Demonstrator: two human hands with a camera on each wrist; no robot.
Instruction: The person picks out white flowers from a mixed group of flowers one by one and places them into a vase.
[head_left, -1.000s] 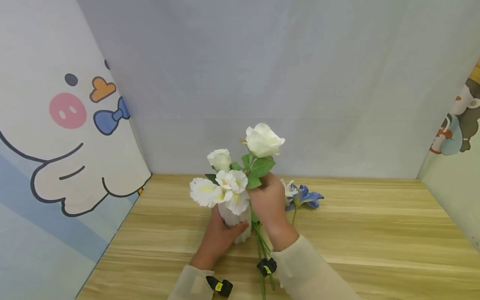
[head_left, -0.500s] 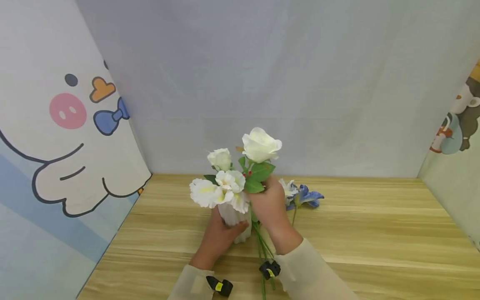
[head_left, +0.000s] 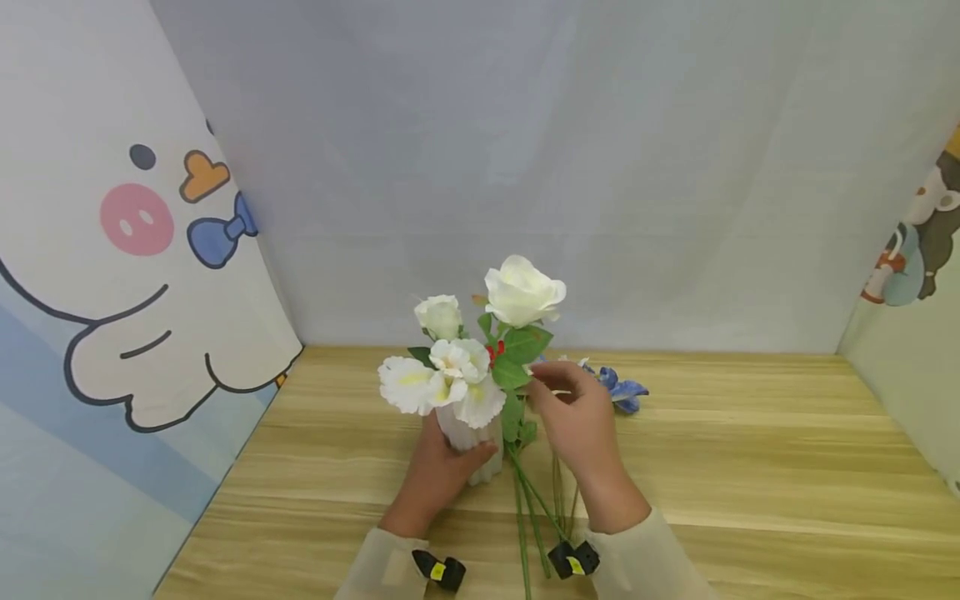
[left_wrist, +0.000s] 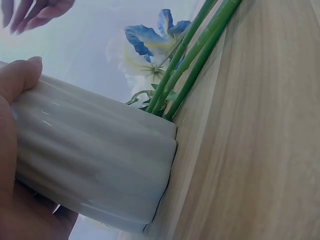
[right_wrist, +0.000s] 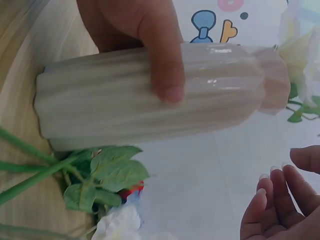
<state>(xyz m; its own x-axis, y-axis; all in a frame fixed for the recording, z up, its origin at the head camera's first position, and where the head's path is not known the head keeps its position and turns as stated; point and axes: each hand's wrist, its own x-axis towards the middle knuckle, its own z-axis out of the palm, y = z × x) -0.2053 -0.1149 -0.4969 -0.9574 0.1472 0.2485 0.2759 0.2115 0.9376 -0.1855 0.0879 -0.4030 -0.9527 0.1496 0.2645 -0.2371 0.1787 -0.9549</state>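
Note:
My left hand (head_left: 438, 475) grips a white fluted vase (left_wrist: 95, 150) standing upright on the table, thumb along its near side. White artificial flowers rise from the vase: a large rose (head_left: 523, 292), a smaller rose (head_left: 438, 317) and ruffled, yellow-centred blooms (head_left: 408, 385). Red berries (head_left: 496, 352) show between them. My right hand (head_left: 583, 425) is just right of the large rose's green leaves (head_left: 525, 343). In the right wrist view its fingers (right_wrist: 280, 197) are loosely bent and hold nothing, apart from the vase.
Beside the vase, loose green stems (head_left: 522, 517) with leaves (head_left: 514, 417) lie on the wooden table (head_left: 750, 467). Behind my right hand lies a blue flower (head_left: 624, 392), with white petals near it. A pale curtain (head_left: 675, 167) and printed side panels border the table.
The large rose has sunk slightly. My right hand has let go below its leaves and moved right, leaving the rose standing in the vase. My left hand stays on the vase.

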